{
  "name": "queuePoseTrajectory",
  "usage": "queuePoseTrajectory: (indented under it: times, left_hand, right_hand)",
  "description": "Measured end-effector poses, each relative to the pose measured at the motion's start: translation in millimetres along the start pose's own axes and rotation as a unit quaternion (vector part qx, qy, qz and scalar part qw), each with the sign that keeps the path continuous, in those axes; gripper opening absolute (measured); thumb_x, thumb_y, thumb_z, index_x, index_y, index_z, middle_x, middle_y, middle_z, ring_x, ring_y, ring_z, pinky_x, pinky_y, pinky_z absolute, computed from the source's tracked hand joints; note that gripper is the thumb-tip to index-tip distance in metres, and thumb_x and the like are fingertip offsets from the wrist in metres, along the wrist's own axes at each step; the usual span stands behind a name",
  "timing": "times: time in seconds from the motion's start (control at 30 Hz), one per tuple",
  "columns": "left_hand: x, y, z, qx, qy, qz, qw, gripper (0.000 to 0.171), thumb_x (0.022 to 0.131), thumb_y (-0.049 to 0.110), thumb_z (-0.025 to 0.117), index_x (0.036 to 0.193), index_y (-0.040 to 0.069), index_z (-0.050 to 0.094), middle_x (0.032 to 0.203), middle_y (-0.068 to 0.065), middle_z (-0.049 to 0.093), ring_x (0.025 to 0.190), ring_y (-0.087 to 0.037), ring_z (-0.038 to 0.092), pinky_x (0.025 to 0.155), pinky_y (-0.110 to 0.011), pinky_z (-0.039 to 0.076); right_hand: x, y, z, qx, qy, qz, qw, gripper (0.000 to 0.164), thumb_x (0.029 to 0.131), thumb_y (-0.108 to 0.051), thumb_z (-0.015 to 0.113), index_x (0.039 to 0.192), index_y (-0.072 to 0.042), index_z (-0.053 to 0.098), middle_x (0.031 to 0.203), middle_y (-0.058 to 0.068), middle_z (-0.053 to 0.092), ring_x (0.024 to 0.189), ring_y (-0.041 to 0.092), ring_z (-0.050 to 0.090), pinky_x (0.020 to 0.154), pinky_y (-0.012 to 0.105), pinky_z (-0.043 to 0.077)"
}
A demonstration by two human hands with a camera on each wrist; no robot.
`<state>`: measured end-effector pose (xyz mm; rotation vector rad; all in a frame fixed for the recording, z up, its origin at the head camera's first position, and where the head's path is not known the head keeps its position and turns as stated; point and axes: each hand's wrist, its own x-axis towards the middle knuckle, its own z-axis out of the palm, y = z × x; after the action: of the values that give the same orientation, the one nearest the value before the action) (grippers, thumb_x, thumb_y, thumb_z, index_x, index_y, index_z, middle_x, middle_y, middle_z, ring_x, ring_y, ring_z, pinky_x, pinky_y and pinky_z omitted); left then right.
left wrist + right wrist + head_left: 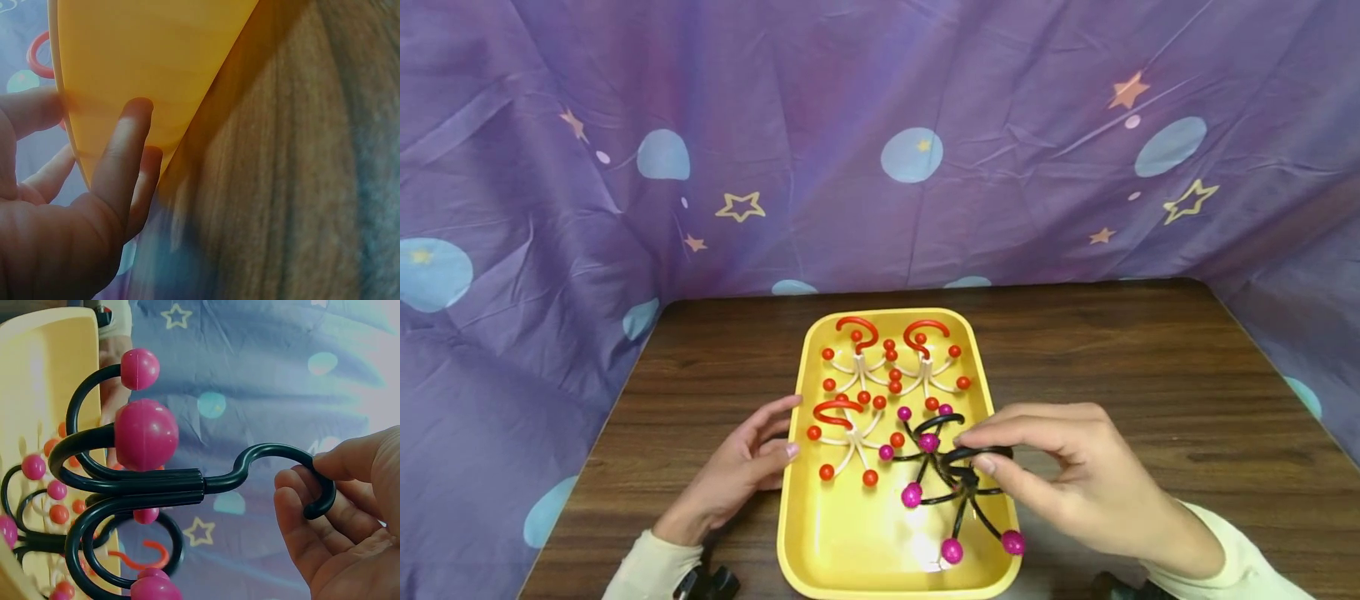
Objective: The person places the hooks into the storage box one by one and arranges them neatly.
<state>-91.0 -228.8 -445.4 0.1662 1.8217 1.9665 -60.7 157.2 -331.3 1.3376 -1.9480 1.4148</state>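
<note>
My right hand (1078,479) pinches the hook end of a black multi-arm hook hanger (159,482) tipped with pink balls. Its arms hang over the near right part of a yellow tray (831,558). Behind it in the tray is a second black hanger (928,442) with pink balls, partly hidden by the first. Three white hangers with red hooks and red balls stand there too: back left (860,364), back right (927,367) and middle left (852,437). My left hand (741,467) touches the tray's left side, fairly straight fingers (122,150) against the outer wall.
The tray stands on a dark wooden table (700,375). A purple curtain (820,217) with stars and blue spots hangs behind the table and at both sides.
</note>
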Motion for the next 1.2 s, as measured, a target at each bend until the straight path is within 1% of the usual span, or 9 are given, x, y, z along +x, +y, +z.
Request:
queuePoseTrajectory:
  times: [0.07, 0.2, 0.27, 0.3, 0.43, 0.53, 0.73, 0.97, 1.2]
  left_hand:
    - [0.0, 1.0, 0.5, 0.001, 0.0, -0.002, 1.0, 0.072, 0.105, 0.008, 0.062, 0.167, 0.012, 0.025, 0.158, -0.032, 0.036, 0.12, -0.019, 0.069, 0.09, -0.043, 0.065]
    - [0.2, 2.2, 0.8, 0.001, 0.0, -0.005, 1.0, 0.071, 0.106, 0.007, 0.061, 0.167, 0.012, 0.025, 0.158, -0.032, 0.036, 0.12, -0.019, 0.069, 0.09, -0.043, 0.065]
    - [0.6, 2.1, 0.8, 0.001, 0.0, -0.004, 1.0, 0.071, 0.106, 0.007, 0.061, 0.167, 0.012, 0.025, 0.158, -0.032, 0.036, 0.119, -0.019, 0.069, 0.089, -0.043, 0.065]
    - [0.7, 1.9, 0.7, 0.001, 0.0, -0.003, 1.0, 0.071, 0.106, 0.007, 0.061, 0.167, 0.012, 0.025, 0.158, -0.032, 0.036, 0.119, -0.019, 0.069, 0.089, -0.043, 0.065]
    - [0.8, 1.9, 1.0, 0.001, -0.001, -0.001, 1.0, 0.072, 0.106, 0.007, 0.061, 0.167, 0.012, 0.024, 0.158, -0.033, 0.036, 0.12, -0.019, 0.069, 0.09, -0.044, 0.065]
    - [-0.1, 2.4, 1.2, 0.001, 0.001, -0.003, 1.0, 0.072, 0.105, 0.008, 0.062, 0.167, 0.012, 0.024, 0.159, -0.033, 0.036, 0.12, -0.02, 0.069, 0.09, -0.045, 0.065]
    - [-1.4, 2.0, 1.1, 0.001, 0.003, -0.003, 1.0, 0.074, 0.105, 0.009, 0.064, 0.167, 0.012, 0.024, 0.159, -0.033, 0.035, 0.119, -0.02, 0.069, 0.091, -0.046, 0.065]
    - [-1.4, 1.1, 1.1, 0.001, 0.006, -0.004, 1.0, 0.074, 0.104, 0.009, 0.064, 0.167, 0.012, 0.024, 0.159, -0.033, 0.035, 0.12, -0.02, 0.069, 0.092, -0.046, 0.064]
    - [-0.6, 1.2, 0.8, 0.003, 0.004, -0.005, 1.0, 0.074, 0.105, 0.01, 0.064, 0.167, 0.012, 0.024, 0.16, -0.033, 0.035, 0.12, -0.02, 0.068, 0.091, -0.045, 0.065]
  right_hand:
    - [2.3, 0.6, 5.7, -0.006, -0.006, 0.003, 1.0, 0.022, 0.094, -0.001, 0.077, 0.115, -0.004, 0.079, 0.103, 0.008, 0.081, 0.095, 0.013, 0.077, 0.085, 0.018, 0.061]
    - [7.8, 2.9, 18.5, -0.016, -0.019, 0.011, 1.0, 0.03, 0.088, 0.004, 0.08, 0.115, -0.009, 0.08, 0.104, 0.005, 0.081, 0.095, 0.014, 0.078, 0.088, 0.02, 0.061]
    - [9.9, 4.8, 25.3, -0.019, -0.029, 0.015, 0.999, 0.032, 0.086, 0.004, 0.081, 0.115, -0.011, 0.08, 0.105, 0.004, 0.082, 0.096, 0.015, 0.078, 0.091, 0.021, 0.061]
    - [10.7, 5.7, 28.8, -0.015, -0.036, 0.019, 0.999, 0.031, 0.086, 0.004, 0.081, 0.114, -0.011, 0.08, 0.105, 0.004, 0.082, 0.096, 0.015, 0.078, 0.09, 0.021, 0.061]
    - [12.6, 8.2, 41.9, 0.007, -0.063, 0.036, 0.997, 0.029, 0.089, 0.003, 0.079, 0.114, -0.012, 0.08, 0.107, 0.003, 0.081, 0.098, 0.013, 0.078, 0.088, 0.021, 0.062]
    - [13.4, 9.6, 50.5, 0.019, -0.073, 0.046, 0.996, 0.028, 0.091, 0.002, 0.078, 0.115, -0.014, 0.08, 0.107, 0.001, 0.081, 0.097, 0.01, 0.077, 0.084, 0.021, 0.062]
    - [15.3, 12.3, 63.8, 0.013, -0.084, 0.055, 0.995, 0.023, 0.094, -0.006, 0.079, 0.114, -0.017, 0.08, 0.107, -0.005, 0.08, 0.096, 0.005, 0.074, 0.085, 0.018, 0.06]
    - [17.6, 13.9, 77.1, 0.014, -0.106, 0.069, 0.992, 0.021, 0.096, -0.011, 0.077, 0.115, -0.02, 0.08, 0.109, -0.009, 0.08, 0.099, 0.0, 0.074, 0.087, 0.016, 0.057]
    - [17.9, 19.2, 86.3, 0.014, -0.121, 0.078, 0.99, 0.019, 0.097, -0.012, 0.076, 0.115, -0.019, 0.08, 0.109, -0.008, 0.08, 0.101, 0.0, 0.074, 0.089, 0.016, 0.058]
